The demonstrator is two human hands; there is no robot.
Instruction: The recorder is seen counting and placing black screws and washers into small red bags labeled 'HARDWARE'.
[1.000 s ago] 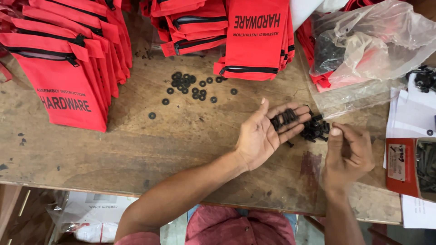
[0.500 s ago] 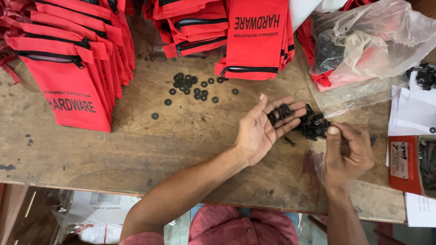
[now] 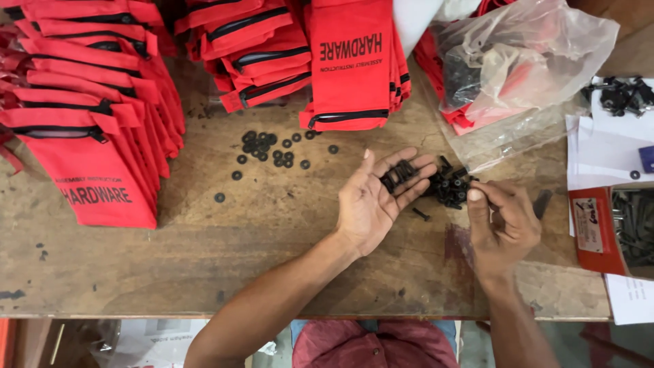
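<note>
My left hand (image 3: 375, 201) lies palm up over the wooden table (image 3: 204, 266), with a few black screws (image 3: 398, 174) resting on its fingers. Just to its right sits a small heap of black screws (image 3: 449, 185) on the table. My right hand (image 3: 501, 225) hovers at that heap with thumb and fingers pinched together; what they pinch is hidden. One loose screw (image 3: 421, 215) lies between the two hands.
Black washers (image 3: 269, 150) are scattered left of the hands. Stacks of red zip pouches (image 3: 95, 136) fill the left and back, another pile (image 3: 351, 61) at centre back. A clear plastic bag (image 3: 518, 61) sits back right, papers (image 3: 606, 143) and a red box of hardware (image 3: 616, 228) at right.
My right hand has drawn back slightly from the left palm toward the heap. The left hand stays palm up with the screws on it.
</note>
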